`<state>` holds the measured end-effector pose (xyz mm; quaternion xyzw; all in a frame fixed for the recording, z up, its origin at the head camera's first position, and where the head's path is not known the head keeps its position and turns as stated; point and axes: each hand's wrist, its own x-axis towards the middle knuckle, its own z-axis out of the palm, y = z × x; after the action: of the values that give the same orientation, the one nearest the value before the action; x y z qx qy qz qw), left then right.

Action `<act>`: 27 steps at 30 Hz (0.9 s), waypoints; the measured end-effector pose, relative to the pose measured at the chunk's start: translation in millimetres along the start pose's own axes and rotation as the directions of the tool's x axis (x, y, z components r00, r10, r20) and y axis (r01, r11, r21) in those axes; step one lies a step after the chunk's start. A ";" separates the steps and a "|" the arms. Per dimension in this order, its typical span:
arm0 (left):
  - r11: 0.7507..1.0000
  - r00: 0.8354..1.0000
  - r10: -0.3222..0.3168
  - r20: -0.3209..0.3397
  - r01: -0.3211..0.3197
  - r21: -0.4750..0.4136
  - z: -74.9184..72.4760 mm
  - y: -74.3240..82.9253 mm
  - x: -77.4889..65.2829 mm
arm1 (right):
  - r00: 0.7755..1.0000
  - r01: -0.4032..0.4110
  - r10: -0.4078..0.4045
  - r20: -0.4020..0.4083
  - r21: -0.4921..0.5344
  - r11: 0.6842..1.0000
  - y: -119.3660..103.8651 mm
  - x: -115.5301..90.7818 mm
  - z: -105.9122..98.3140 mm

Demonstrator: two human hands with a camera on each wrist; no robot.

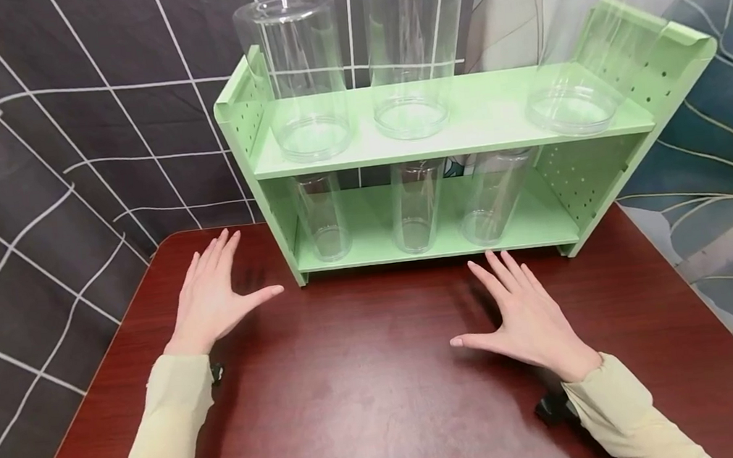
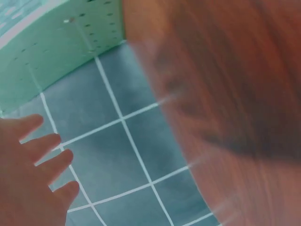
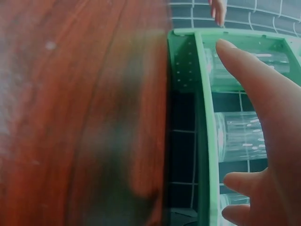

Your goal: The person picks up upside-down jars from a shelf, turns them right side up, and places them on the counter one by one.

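Observation:
A light green two-tier rack (image 1: 494,112) stands at the back of the table. On its upper shelf are three large clear cylinders, at the left (image 1: 308,81), near the middle (image 1: 417,57) and at the right (image 1: 578,72). Three smaller clear cylinders stand below, the left one (image 1: 326,221), middle one (image 1: 416,214) and right one (image 1: 494,203). My left hand (image 1: 208,301), fingers spread and thumb pointing right, is left of the rack, holding nothing. My right hand (image 1: 531,316) spreads its fingers in front of the lower shelf's right part, also holding nothing.
A dark red wood-grain table (image 1: 380,388) carries the rack. Behind and to the left hangs a dark cloth (image 1: 89,122) with a white grid; a patterned blue-grey cloth (image 1: 726,146) is on the right. A small black device (image 1: 552,409) is at the right wrist.

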<state>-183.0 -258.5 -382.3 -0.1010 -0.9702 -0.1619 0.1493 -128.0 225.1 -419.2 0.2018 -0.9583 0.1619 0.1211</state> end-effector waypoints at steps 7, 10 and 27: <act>0.992 0.995 0.003 -0.103 -0.015 -0.124 -3.6 13.1 9.2 | 0.999 -0.052 0.052 0.002 0.061 0.997 -6.5 8.3 -7.3; 0.983 0.990 -0.014 -0.139 -0.012 -0.185 -4.6 19.8 12.9 | 0.996 -0.094 0.094 0.003 0.109 0.990 -9.0 12.2 -11.6; 0.828 0.872 -0.135 -0.471 -0.162 -0.537 -5.5 64.0 28.5 | 0.982 -0.103 0.138 -0.125 0.255 0.962 -16.8 28.1 -52.5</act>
<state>-192.5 -196.8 -349.9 -0.1029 -0.8084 -0.4583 0.3547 -137.2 219.6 -358.3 0.1444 -0.9302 0.3010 0.1528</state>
